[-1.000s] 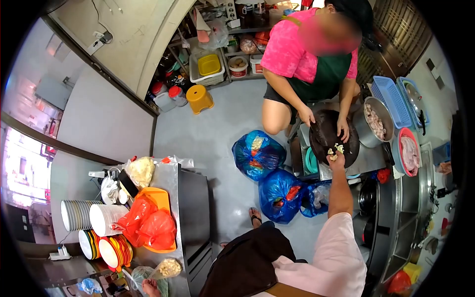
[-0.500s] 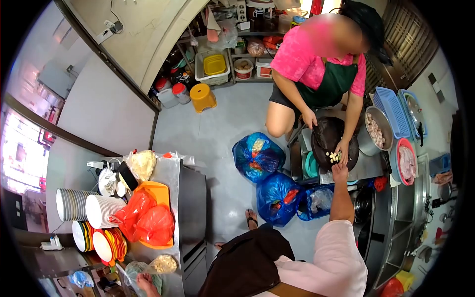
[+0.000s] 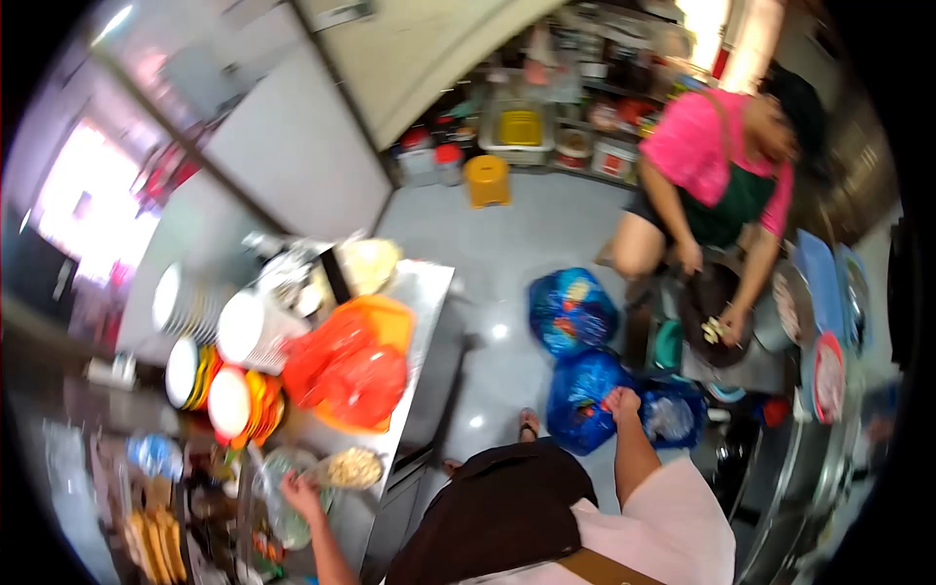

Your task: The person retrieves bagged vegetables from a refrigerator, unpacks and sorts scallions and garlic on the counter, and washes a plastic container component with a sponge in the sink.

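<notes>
At the left counter, my left hand [image 3: 304, 492] is closed on the gathered end of a clear plastic bag [image 3: 355, 469], which bulges with small pale pieces that look like peeled garlic cloves. A crumpled clear greenish bag [image 3: 283, 502] lies beside and under that hand. My right hand [image 3: 620, 402] hangs in the air above the blue garbage bags, its fingers curled; blur hides whatever may be in them. Across from me, a co-worker's hand [image 3: 731, 326] rests by some pale cloves [image 3: 714, 332] on a dark round chopping board [image 3: 704, 302].
Blue garbage bags [image 3: 573, 310] sit on the floor between the counter and the co-worker. An orange tray [image 3: 398, 327] carries red plastic bags [image 3: 366, 380] near stacked plates [image 3: 244, 327]. Further back are a yellow stool [image 3: 487, 180] and shelves.
My right hand has drawn back from the chopping board toward me, over the garbage bags. The view has swung left, bringing my left hand and the counter further into sight.
</notes>
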{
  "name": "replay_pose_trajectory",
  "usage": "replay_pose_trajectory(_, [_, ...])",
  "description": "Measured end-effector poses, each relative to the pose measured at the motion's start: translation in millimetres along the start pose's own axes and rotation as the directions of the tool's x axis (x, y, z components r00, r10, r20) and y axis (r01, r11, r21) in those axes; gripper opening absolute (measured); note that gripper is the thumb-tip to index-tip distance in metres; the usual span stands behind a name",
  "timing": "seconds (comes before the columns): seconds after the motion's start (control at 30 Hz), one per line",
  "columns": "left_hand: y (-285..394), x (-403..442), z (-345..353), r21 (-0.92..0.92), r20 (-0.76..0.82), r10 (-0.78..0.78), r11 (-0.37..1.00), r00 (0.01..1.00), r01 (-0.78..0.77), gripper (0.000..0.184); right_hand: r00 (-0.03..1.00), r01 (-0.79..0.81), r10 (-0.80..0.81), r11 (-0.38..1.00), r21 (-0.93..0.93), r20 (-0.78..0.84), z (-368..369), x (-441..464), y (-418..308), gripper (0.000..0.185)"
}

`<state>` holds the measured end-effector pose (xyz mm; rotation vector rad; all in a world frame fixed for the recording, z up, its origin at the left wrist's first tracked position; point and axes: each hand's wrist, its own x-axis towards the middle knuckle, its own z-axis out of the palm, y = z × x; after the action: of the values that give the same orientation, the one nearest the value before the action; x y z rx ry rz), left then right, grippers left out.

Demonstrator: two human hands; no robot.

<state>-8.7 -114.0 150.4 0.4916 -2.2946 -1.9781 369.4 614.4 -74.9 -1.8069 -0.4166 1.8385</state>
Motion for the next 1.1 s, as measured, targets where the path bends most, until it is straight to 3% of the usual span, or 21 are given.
replay_pose_trajectory(0.07, [1,-7,1,0.229,-0.031,0.104,0.969,0.994,-0.094,0.03,0.992,-0.063,0.087,0.966,-0.249,0.089,66,-60,47,0.018])
replay_pose_trajectory(0.1, [-3,-4,-3,0.21,0.001,0.144,0.967,0.99,-0.141,0.03,0.971,-0.058,0.132,0.939,-0.338,0.201,95,-90,71,0.019])
replay_pose_trajectory(0.2, [-4,-13,-2,0.179,-0.049,0.152,0.974,0.987,-0.141,0.03,0.803,0.279,0.178,0.731,-0.623,0.569,174,-175,146,0.02])
replay_pose_trajectory(0.27, [-3,-18,0,0.114,-0.045,0.134,0.985,0.99,-0.128,0.031,0.563,0.539,0.316,0.56,-0.629,0.764,213,-237,188,0.02])
replay_pose_trajectory(0.33, [-2,-22,3,0.064,-0.048,0.101,0.993,0.994,-0.097,0.033,0.281,0.815,0.416,0.372,-0.444,0.865,240,-331,207,0.019])
replay_pose_trajectory(0.4, [2,-27,8,0.017,-0.045,0.077,0.997,0.996,-0.076,0.033,0.133,0.879,0.537,0.324,-0.349,0.833,256,-406,224,0.028])
replay_pose_trajectory(0.47, [-3,-29,10,-0.026,-0.028,0.054,0.998,0.998,-0.055,0.033,0.125,0.984,0.541,0.042,-0.175,0.832,270,-448,253,0.046])
replay_pose_trajectory(0.5, [-8,-28,12,-0.066,-0.041,0.068,0.995,0.997,-0.07,0.034,0.26,0.962,0.569,-0.086,-0.258,0.78,278,-462,271,0.063])
replay_pose_trajectory(0.57, [-3,-32,15,-0.067,-0.036,0.05,0.996,0.998,-0.052,0.035,0.371,0.927,0.561,-0.276,-0.256,0.74,288,-501,287,0.063])
replay_pose_trajectory(0.67, [4,-36,9,0.079,0.018,0.077,0.994,0.997,-0.078,0.038,0.467,0.882,0.631,-0.387,-0.27,0.619,296,-501,321,0.053])
replay_pose_trajectory(0.77, [23,-45,-9,0.337,0.029,0.026,0.941,0.999,-0.034,0.038,0.097,0.982,0.39,-0.187,-0.025,0.916,288,-470,344,0.042])
replay_pose_trajectory(0.8, [32,-50,-16,0.461,0.027,-0.001,0.887,1.0,-0.012,0.034,0.155,0.986,0.372,-0.109,-0.123,0.915,292,-473,340,0.034])
replay_pose_trajectory(0.83, [36,-51,-21,0.578,0.025,-0.027,0.816,0.999,0.008,0.032,0.179,0.979,0.343,-0.154,-0.133,0.922,297,-479,333,0.032])
replay_pose_trajectory(1.0, [42,-55,-46,0.678,0.1,-0.069,0.735,0.993,-0.018,0.022,0.063,0.958,0.24,-0.287,0.009,0.969,303,-518,298,0.029])
replay_pose_trajectory(1.1, [45,-51,-47,0.606,0.163,-0.042,0.793,0.986,-0.066,0.027,0.048,0.989,0.209,-0.15,-0.016,0.977,299,-531,290,0.021])
